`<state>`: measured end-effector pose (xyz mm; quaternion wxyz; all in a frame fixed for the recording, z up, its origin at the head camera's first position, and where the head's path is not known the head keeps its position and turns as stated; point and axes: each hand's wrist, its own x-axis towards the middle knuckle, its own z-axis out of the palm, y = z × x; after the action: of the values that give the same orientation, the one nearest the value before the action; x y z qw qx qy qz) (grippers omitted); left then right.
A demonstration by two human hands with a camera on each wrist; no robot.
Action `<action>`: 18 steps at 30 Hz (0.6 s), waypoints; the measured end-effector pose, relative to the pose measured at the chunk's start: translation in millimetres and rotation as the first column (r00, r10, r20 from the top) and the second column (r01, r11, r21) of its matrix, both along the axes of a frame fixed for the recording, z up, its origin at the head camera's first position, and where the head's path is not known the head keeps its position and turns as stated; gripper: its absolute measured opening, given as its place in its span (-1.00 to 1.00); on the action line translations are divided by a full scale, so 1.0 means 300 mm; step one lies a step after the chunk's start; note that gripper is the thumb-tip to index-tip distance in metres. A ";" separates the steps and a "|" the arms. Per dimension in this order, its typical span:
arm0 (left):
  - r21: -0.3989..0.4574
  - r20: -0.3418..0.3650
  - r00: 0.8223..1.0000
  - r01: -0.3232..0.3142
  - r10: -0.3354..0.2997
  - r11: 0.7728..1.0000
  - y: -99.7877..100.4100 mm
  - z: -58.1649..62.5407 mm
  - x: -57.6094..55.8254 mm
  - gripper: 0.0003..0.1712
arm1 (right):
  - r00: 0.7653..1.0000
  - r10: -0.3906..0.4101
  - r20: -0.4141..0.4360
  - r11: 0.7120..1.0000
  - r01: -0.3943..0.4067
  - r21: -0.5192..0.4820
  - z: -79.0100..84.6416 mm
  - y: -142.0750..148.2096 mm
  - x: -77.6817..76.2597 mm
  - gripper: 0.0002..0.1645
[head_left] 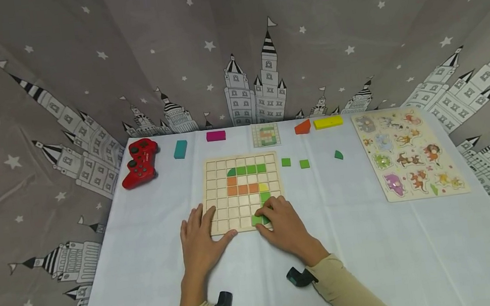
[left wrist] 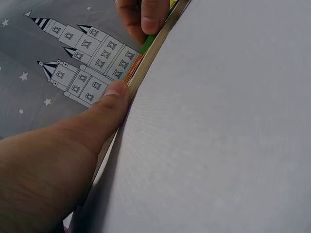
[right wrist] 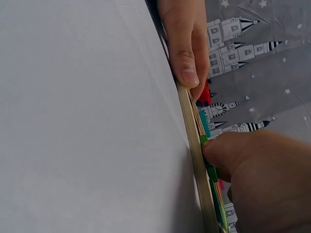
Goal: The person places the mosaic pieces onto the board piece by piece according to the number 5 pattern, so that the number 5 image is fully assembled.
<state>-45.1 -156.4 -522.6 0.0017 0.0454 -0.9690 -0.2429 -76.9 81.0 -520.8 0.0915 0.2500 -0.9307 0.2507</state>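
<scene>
A wooden grid board (head_left: 235,214) lies on the white cloth. Orange, green and yellow tiles sit in some of its squares, including a row of light green tiles (head_left: 251,169) ending in a dark green rounded one. My left hand (head_left: 201,245) rests on the board's near left corner with fingers spread, the thumb against the front edge. At the near right part, my right hand (head_left: 286,224) pinches a light green square tile (head_left: 256,220) between thumb and finger at the front row. That hand partly hides a dark green tile beside it. The right wrist view shows the thumb (right wrist: 218,148) against the green tile.
Two green square tiles (head_left: 286,162) and a dark green rounded tile (head_left: 338,154) lie right of the board. Behind it stand a pattern card (head_left: 266,135) and colored blocks (head_left: 216,136). A red game controller (head_left: 140,163) is far left, an animal puzzle board (head_left: 409,175) right.
</scene>
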 end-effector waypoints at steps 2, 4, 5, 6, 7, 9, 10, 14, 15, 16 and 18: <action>0.001 -0.001 1.000 -0.002 0.002 1.000 0.001 0.001 0.001 0.07 | 1.000 -0.007 0.008 1.000 0.007 0.017 0.002 -0.004 0.000 -0.77; 0.000 -0.001 1.000 -0.002 0.002 1.000 0.002 0.002 0.002 0.07 | 1.000 -0.013 0.020 0.999 0.012 0.035 0.006 -0.007 0.000 -0.78; 0.001 -0.001 1.000 -0.003 0.003 1.000 0.002 0.003 0.001 0.07 | 1.000 -0.016 0.025 0.999 0.015 0.044 0.007 -0.008 0.000 -0.78; 0.001 -0.001 1.000 -0.003 0.003 1.000 0.003 0.003 0.001 0.07 | 0.999 -0.018 0.028 0.998 0.016 0.055 0.009 -0.008 0.000 -0.79; 0.001 0.000 1.000 -0.004 0.004 1.000 0.003 0.003 0.002 0.07 | 0.999 -0.020 0.029 0.998 0.018 0.065 0.011 -0.008 0.000 -0.80; 0.002 0.002 1.000 -0.005 0.005 1.000 0.002 0.003 0.003 0.07 | 0.999 -0.023 0.028 0.997 0.021 0.073 0.015 -0.008 0.001 -0.81; 0.003 0.003 1.000 -0.004 0.004 1.000 0.002 0.002 0.003 0.07 | 0.999 -0.023 0.029 0.997 0.020 0.077 0.016 -0.007 0.000 -0.82; 0.007 0.003 1.000 0.000 0.000 1.000 0.001 -0.001 0.004 0.08 | 0.999 -0.013 0.034 0.997 0.010 0.079 0.022 -0.003 -0.002 -0.83; 0.011 0.002 1.000 0.001 -0.001 1.000 0.000 -0.002 0.004 0.08 | 0.999 -0.009 0.035 0.997 0.006 0.080 0.022 -0.001 -0.003 -0.83; 0.012 0.000 1.000 0.001 -0.001 1.000 0.000 -0.003 0.004 0.08 | 0.999 -0.005 0.037 0.996 0.001 0.084 0.023 0.000 -0.005 -0.83; 0.016 -0.002 1.000 0.001 -0.001 1.000 -0.001 -0.003 0.003 0.08 | 1.000 -0.002 0.030 0.996 -0.001 0.094 0.025 0.003 -0.009 -0.83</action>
<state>-44.1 -156.7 -523.5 0.0022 0.0448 -0.9670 -0.2508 -79.4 82.0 -513.3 0.0657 0.2498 -0.9429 0.2104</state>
